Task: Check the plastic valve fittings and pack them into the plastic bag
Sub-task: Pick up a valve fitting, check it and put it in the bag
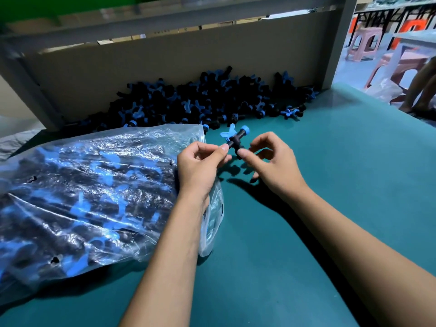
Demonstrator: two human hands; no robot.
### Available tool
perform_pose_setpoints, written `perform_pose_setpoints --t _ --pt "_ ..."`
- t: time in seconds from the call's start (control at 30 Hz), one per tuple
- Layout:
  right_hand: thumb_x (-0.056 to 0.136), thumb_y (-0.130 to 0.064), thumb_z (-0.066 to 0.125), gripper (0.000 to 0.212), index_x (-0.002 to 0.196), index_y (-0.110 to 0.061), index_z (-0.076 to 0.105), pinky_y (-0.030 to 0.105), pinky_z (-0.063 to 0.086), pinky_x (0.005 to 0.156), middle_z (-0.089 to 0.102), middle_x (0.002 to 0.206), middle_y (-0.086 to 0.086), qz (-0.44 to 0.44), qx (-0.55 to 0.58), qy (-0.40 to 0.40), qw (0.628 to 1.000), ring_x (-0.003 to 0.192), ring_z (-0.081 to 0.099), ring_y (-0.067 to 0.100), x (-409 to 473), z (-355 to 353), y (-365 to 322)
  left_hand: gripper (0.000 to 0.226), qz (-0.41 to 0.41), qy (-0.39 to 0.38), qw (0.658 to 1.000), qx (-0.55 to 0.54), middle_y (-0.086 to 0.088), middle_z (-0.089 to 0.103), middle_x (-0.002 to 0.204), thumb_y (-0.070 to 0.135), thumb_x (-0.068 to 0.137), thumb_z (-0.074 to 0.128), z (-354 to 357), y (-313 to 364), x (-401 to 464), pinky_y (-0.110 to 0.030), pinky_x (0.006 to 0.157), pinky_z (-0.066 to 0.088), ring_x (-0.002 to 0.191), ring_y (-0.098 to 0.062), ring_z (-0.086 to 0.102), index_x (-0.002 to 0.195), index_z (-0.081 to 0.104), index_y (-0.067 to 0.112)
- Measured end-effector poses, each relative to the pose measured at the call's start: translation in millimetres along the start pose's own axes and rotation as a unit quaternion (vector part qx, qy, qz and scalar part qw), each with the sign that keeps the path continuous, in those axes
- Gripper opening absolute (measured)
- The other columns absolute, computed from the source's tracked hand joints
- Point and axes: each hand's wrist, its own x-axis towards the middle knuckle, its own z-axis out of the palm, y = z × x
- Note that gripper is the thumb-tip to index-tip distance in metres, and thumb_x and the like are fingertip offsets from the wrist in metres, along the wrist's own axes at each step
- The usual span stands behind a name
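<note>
A black valve fitting with a blue butterfly handle and a blue end cap is held up above the green table between both hands. My left hand pinches its left stem between thumb and forefinger. My right hand pinches its lower right end with curled fingers. A large clear plastic bag full of black and blue fittings lies to the left, under my left forearm. A heap of loose fittings lies at the back against the cardboard wall.
The green table stretches to the right and front. A cardboard panel and a grey frame close off the back. Pink stools and another person's leg are beyond the right edge.
</note>
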Motion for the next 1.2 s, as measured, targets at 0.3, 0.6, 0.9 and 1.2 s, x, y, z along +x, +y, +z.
perform_pose_setpoints --t 0.3,0.6,0.9,1.2 --pt "0.088 -0.022 0.078 0.011 0.093 -0.014 0.072 0.028 0.055 0.055 0.074 0.079 0.001 -0.019 -0.006 -0.032 0.999 0.062 0.069 0.018 -1 1 -2 0.024 0.083 -0.005 0.984 0.158 -0.002 0.07 0.07 0.026 0.09 0.078 3 3 -2 -0.036 0.077 0.055 0.07 -0.016 0.065 0.077 0.068 0.008" --pt "0.106 -0.025 0.047 0.035 0.087 -0.002 0.063 0.022 0.039 0.039 0.069 0.066 0.016 0.19 0.27 -0.002 0.944 0.044 0.054 0.018 10 -15 -6 0.064 0.181 0.05 0.728 0.66 -0.01 0.018 0.163 0.027 0.066 0.088 -20 5 4 -0.054 0.125 0.011 0.154 -0.031 0.002 0.121 0.057 0.035" --pt "0.097 -0.013 0.066 0.006 0.096 -0.008 0.07 0.023 0.051 0.054 0.073 0.086 0.016 0.162 0.289 -0.012 0.943 0.062 0.063 0.019 9 -17 -2 0.074 0.16 0.065 0.787 0.593 -0.009 0.021 0.166 -0.01 0.069 0.067 -21 8 4 -0.05 0.127 -0.008 0.158 -0.028 -0.004 0.13 0.055 0.031" --pt "0.082 0.001 0.079 0.028 0.102 -0.018 0.076 0.036 0.062 0.071 0.075 0.099 0.014 0.078 0.08 -0.053 0.992 0.071 0.073 0.021 -5 3 -13 0.075 0.217 0.083 0.933 0.273 0.026 0.063 0.101 -0.018 0.061 0.034 -37 45 14 -0.028 0.052 0.044 0.065 -0.006 0.057 0.109 0.064 0.031"
